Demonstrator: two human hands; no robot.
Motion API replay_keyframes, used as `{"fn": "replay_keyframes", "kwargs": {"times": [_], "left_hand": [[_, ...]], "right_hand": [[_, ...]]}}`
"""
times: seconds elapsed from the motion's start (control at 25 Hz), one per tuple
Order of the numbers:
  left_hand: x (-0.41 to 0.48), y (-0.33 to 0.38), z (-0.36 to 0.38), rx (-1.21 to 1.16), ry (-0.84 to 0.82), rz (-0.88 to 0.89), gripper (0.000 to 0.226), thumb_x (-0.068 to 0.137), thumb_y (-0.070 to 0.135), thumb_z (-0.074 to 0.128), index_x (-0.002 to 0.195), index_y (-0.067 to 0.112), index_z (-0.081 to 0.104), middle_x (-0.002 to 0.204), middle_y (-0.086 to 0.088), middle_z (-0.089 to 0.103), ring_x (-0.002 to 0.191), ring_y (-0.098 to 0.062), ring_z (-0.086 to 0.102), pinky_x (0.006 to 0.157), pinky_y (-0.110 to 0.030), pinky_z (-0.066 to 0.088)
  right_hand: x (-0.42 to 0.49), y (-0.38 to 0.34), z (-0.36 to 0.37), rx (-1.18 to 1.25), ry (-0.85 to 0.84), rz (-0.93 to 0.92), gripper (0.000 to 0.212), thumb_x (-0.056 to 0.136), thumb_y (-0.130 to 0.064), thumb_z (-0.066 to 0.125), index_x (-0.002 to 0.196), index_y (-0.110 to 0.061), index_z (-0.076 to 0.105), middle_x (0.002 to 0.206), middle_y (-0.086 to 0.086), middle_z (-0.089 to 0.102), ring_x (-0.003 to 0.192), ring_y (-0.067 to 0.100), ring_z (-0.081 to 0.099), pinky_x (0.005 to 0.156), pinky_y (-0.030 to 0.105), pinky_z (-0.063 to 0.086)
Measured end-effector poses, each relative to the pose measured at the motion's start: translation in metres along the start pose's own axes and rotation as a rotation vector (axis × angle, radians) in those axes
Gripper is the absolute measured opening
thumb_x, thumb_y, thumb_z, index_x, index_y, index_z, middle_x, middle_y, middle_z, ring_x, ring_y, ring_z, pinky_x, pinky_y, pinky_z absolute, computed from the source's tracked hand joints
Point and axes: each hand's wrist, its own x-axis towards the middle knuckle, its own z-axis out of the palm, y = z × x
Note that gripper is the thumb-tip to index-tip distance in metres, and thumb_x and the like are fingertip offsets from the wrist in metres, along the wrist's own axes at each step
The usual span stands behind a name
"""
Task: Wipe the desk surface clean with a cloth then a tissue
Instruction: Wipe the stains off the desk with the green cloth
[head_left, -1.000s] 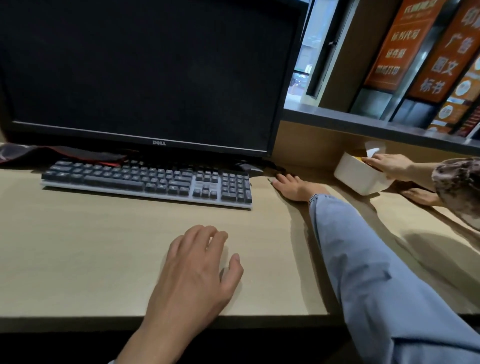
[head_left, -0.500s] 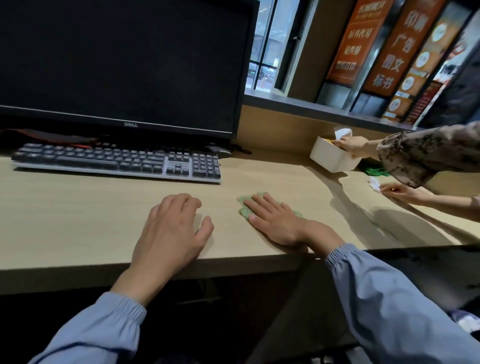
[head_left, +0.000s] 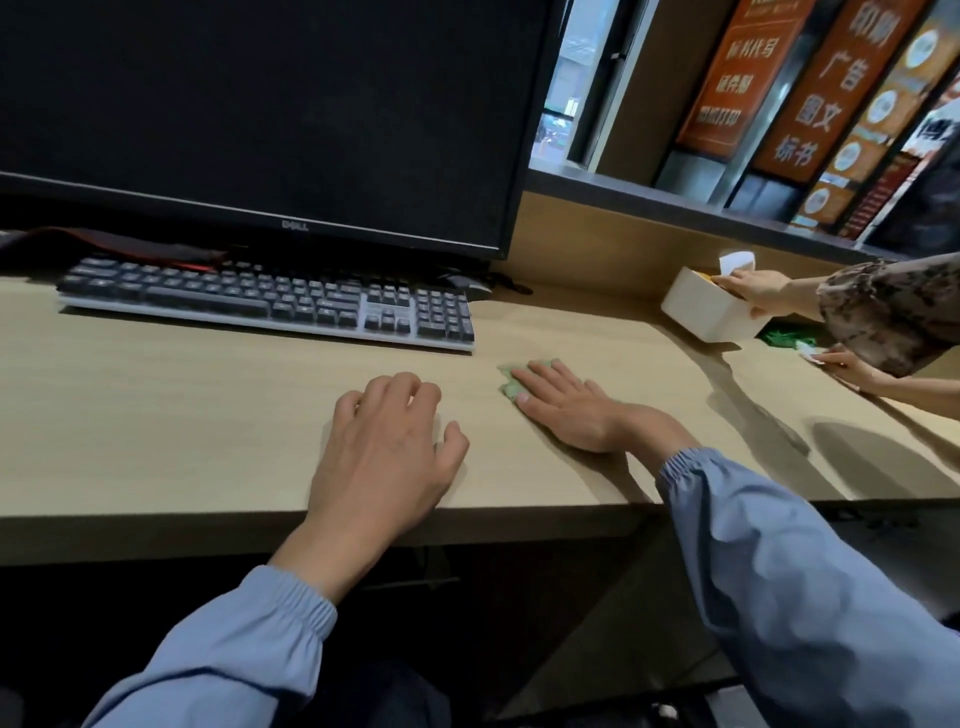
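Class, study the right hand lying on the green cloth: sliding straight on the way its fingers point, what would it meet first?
Most likely the keyboard, near its number-pad end. The right hand lies flat on the green cloth, fingers aimed forward and leftward, with only bare desk between.

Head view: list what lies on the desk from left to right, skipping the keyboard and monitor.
left hand → green cloth → right hand, pressing that cloth flat → white tissue box → another person's hand
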Motion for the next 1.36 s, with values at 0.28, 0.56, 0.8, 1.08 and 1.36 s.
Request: {"fn": "replay_keyframes", "kwargs": {"times": [0.28,0.56,0.8,1.08,1.36], "left_hand": [[0.0,0.006,-0.003,0.08,-0.061,0.011,0.047,0.098,0.049,0.03,0.116,0.022,0.064,0.119,0.004,0.059,0.114,-0.02,0.054,0.102,-0.046,0.04],[0.002,0.005,0.0,0.08,-0.069,-0.013,0.04,0.099,0.05,0.03,0.112,0.025,0.06,0.113,0.008,0.056,0.11,-0.018,0.051,0.101,-0.043,0.042],[0.003,0.003,0.002,0.07,-0.027,-0.049,0.041,0.097,0.051,0.035,0.109,0.023,0.062,0.108,0.007,0.058,0.106,-0.018,0.054,0.098,-0.044,0.046],[0.0,0.005,-0.001,0.059,-0.021,-0.045,0.048,0.098,0.053,0.028,0.12,0.024,0.059,0.117,0.009,0.056,0.113,-0.015,0.05,0.106,-0.038,0.039],[-0.001,0.004,0.0,0.066,-0.018,-0.032,0.046,0.098,0.051,0.034,0.119,0.021,0.061,0.117,0.004,0.061,0.112,-0.019,0.054,0.103,-0.04,0.04]], "right_hand": [[0.142,0.021,-0.046,-0.001,0.03,0.094,0.071,0.098,-0.069,0.009,0.16,-0.036,0.004,0.17,-0.002,-0.003,0.156,0.026,-0.008,0.123,0.058,0.002],[0.19,0.042,-0.078,0.04,0.02,0.258,0.072,0.1,-0.07,0.013,0.161,-0.032,0.008,0.17,0.002,0.004,0.156,0.028,0.007,0.122,0.057,0.008],[0.191,0.044,-0.072,-0.008,0.033,0.199,0.068,0.101,-0.066,0.012,0.161,-0.033,0.006,0.17,0.0,0.003,0.156,0.027,0.004,0.123,0.055,0.007],[0.133,0.017,-0.044,-0.031,0.078,0.047,0.062,0.103,-0.059,0.012,0.16,-0.036,0.004,0.17,-0.006,-0.003,0.156,0.023,-0.007,0.122,0.058,0.004],[0.03,-0.021,0.0,-0.042,0.071,-0.029,0.062,0.103,-0.061,0.009,0.16,-0.038,-0.002,0.169,-0.007,-0.01,0.154,0.02,-0.015,0.122,0.055,-0.003]]}}
